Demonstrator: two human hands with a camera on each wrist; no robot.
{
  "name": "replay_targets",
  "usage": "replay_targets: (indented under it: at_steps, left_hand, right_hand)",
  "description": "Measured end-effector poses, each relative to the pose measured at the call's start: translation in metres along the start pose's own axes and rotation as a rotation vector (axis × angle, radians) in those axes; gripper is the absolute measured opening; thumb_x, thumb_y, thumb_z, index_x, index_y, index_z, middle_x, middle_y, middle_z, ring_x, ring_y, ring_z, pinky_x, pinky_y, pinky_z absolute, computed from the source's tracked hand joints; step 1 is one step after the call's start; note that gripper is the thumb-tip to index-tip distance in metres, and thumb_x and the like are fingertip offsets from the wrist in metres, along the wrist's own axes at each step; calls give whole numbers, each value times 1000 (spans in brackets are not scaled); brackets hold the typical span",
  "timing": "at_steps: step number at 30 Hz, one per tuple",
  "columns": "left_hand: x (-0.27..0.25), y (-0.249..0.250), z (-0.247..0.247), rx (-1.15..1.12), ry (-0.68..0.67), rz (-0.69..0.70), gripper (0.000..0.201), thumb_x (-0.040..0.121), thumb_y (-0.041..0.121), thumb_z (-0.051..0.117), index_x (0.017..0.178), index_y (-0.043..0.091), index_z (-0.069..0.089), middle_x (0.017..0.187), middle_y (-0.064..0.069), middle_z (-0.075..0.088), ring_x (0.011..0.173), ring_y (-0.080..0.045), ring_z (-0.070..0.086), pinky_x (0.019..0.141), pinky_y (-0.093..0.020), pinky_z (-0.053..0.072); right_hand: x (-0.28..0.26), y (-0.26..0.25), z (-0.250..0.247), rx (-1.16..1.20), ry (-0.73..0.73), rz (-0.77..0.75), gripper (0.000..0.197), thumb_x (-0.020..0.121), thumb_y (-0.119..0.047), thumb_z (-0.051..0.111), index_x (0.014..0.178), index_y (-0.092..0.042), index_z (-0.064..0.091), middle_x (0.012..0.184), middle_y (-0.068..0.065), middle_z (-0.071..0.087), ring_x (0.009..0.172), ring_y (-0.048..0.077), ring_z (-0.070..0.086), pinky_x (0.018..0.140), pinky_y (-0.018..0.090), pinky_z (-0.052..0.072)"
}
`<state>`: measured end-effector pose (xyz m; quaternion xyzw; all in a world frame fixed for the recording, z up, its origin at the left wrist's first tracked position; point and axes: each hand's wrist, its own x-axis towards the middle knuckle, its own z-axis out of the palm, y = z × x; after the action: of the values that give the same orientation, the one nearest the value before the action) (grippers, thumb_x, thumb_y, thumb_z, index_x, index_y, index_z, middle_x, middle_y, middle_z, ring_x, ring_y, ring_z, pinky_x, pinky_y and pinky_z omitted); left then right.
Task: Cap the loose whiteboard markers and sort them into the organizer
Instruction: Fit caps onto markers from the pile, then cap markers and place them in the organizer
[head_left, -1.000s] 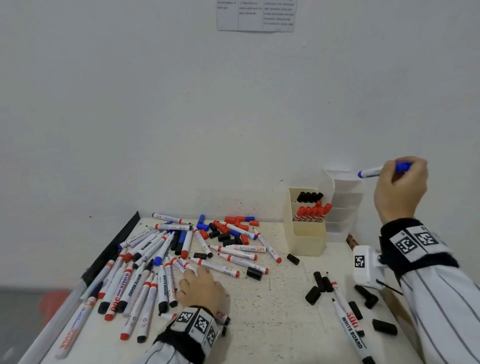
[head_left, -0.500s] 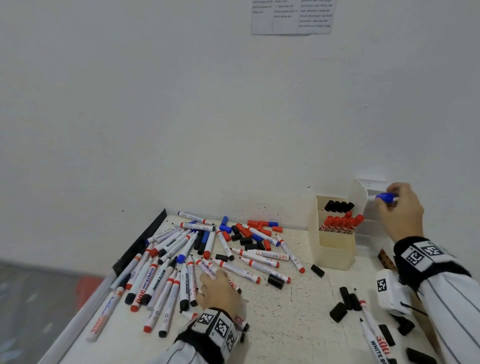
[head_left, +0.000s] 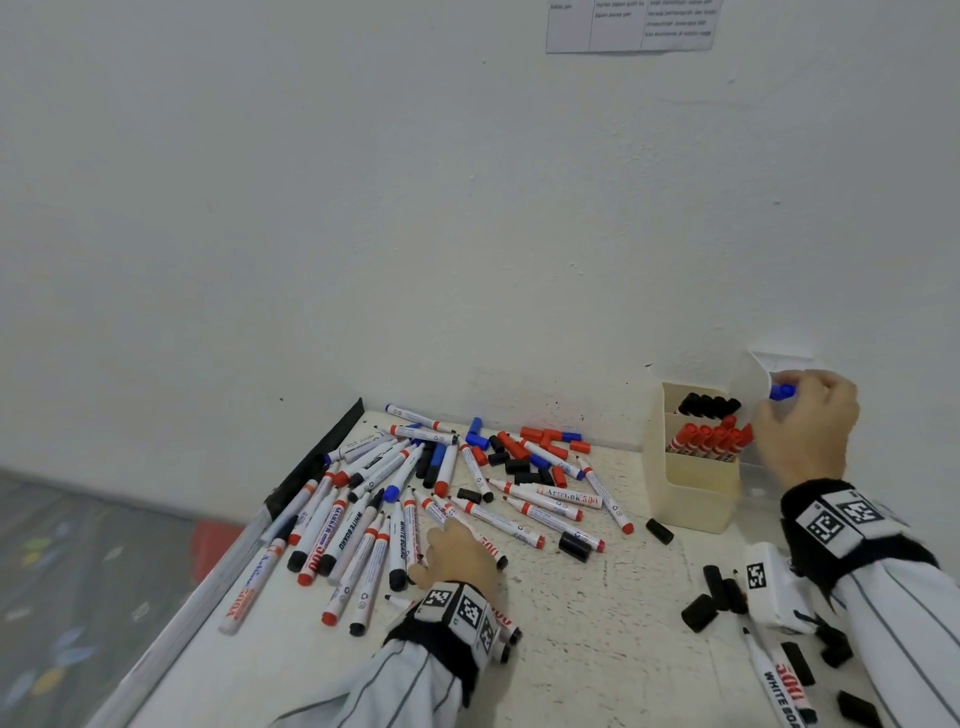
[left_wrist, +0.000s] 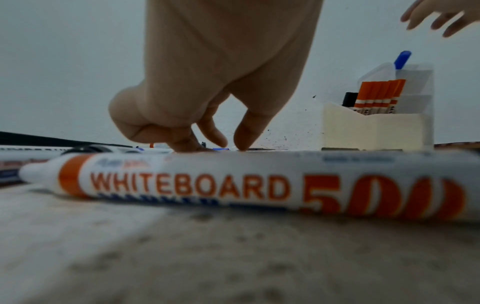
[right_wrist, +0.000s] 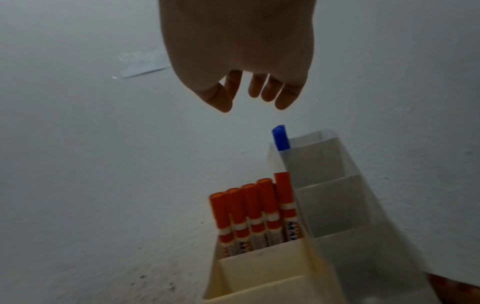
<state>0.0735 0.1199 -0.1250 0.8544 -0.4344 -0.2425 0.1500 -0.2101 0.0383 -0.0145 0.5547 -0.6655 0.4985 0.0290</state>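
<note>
The right hand (right_wrist: 239, 61) hangs just above the clear organizer (right_wrist: 335, 185) at lower right of its wrist view, fingers loose and apart, holding nothing. The blue marker (right_wrist: 280, 138) stands cap-up in the rearmost slot, clear of the fingertips, so I judge it has just been let go there. Colours are kept apart: red markers (head_left: 709, 440) fill the middle slot of the cream holder (head_left: 691, 499) with black ones (head_left: 709, 404) behind, which is probably why blue goes in the clear one.

The left hand (head_left: 457, 558), low centre in the head view, rests its curled fingertips among the loose markers (head_left: 374, 499). Whether it pinches one, I cannot tell.

The table (head_left: 597, 623) is off-white and speckled, pushed against a plain white wall (head_left: 363, 208). A printed sheet (head_left: 631, 23) hangs at top right; loose black caps (head_left: 698, 613) lie at lower right.
</note>
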Motion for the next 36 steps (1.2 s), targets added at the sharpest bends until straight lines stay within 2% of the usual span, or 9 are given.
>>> replay_targets:
  at_steps: [5,9,12,15,19,24,29,33,36]
  left_hand:
    - [2,2,-4,23,-54,5,46,89,24,50,132,28,36,128,-3,47,117,-20,47,108,-45,24]
    - [6,0,-4,72,-60,18,45,92,28,45,136,25,34,132,-2,48,121,-20,46,109,-46,23]
    - [9,-2,-10,82,-50,34,44,92,33,45,133,22,37,129,0,52,120,-19,48,108,-44,24]
    - [12,-2,-16,-5,-68,-20,49,90,28,48,136,19,33,124,0,56,117,-19,51,106,-42,24]
    - [16,-1,-18,-247,-57,-86,66,84,23,55,140,13,21,113,-7,58,104,-25,58,100,-43,39]
    - [17,-1,-27,-484,38,-83,52,88,16,53,131,5,27,121,-18,52,104,-31,57,78,-32,45]
    - [16,-5,-50,-427,-22,-92,44,96,14,44,135,-1,31,132,-20,46,112,-30,50,83,-28,38]
    - [12,-12,-65,-212,-45,-12,34,97,10,40,129,-1,45,133,-16,50,123,-26,48,99,-28,39]
    - [16,-19,-66,-313,-42,-24,35,99,8,37,129,-6,43,133,-21,48,125,-31,46,103,-32,41]
  right_hand:
    - [-25,-32,7,112,-152,-108,15,83,3,50,91,-2,62,101,14,57,92,23,51,79,26,38]
    - [-59,-48,19,31,-673,-123,17,88,-3,51,84,-17,58,92,0,60,88,15,55,65,13,36]
    - [-86,-50,31,-155,-1082,-67,12,90,-14,54,84,-24,57,96,-4,59,88,10,55,68,14,39]
    - [-104,-52,35,-409,-1284,-79,9,88,-19,57,96,-20,61,103,-3,58,92,11,53,74,17,41]
    - [-125,-62,36,-329,-1418,-187,7,86,-27,60,93,-25,59,93,-13,54,93,8,53,77,18,39]
    - [-173,-86,49,-274,-1490,-290,39,77,-53,63,104,-27,54,92,-14,50,93,10,53,82,27,48]
    - [-201,-99,53,-359,-1392,-418,67,69,-61,65,122,-26,43,116,-4,49,97,17,53,81,34,49]
    - [-204,-102,60,-359,-1303,-459,45,81,-49,58,115,-22,47,110,1,52,91,19,53,73,30,47]
    - [-198,-100,64,-381,-1289,-388,32,82,-41,58,106,-20,51,95,-1,53,78,14,52,61,23,45]
